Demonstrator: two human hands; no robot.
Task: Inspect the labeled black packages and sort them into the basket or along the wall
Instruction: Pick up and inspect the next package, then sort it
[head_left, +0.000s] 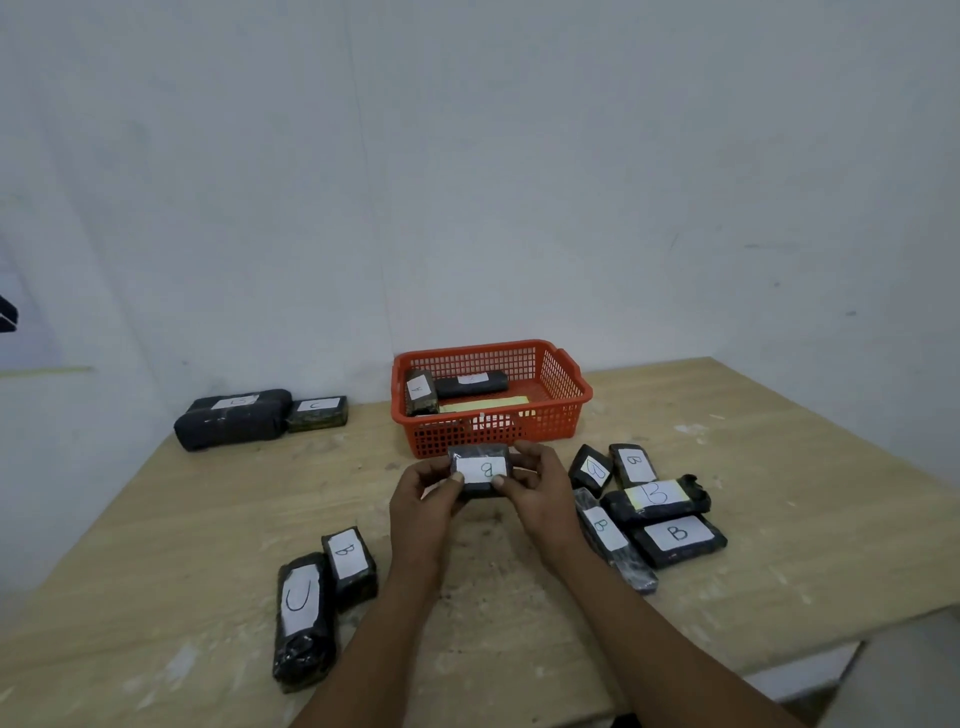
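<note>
Both hands hold up one small black package (480, 470) with a white label facing me, just in front of the red basket (566, 410). My left hand (428, 493) grips its left end and my right hand (540, 488) grips its right end, thumbs on the label's lower edge. Inside the basket lie two black packages (447, 389), one labeled A. Against the wall at left sit a large black package (231, 421) and a smaller one (318, 413).
Several labeled black packages (654, 499) lie in a cluster right of my hands. Two more packages (324, 592), labeled C and B, lie at the front left. The wooden table (779, 519) ends at the right and near edges.
</note>
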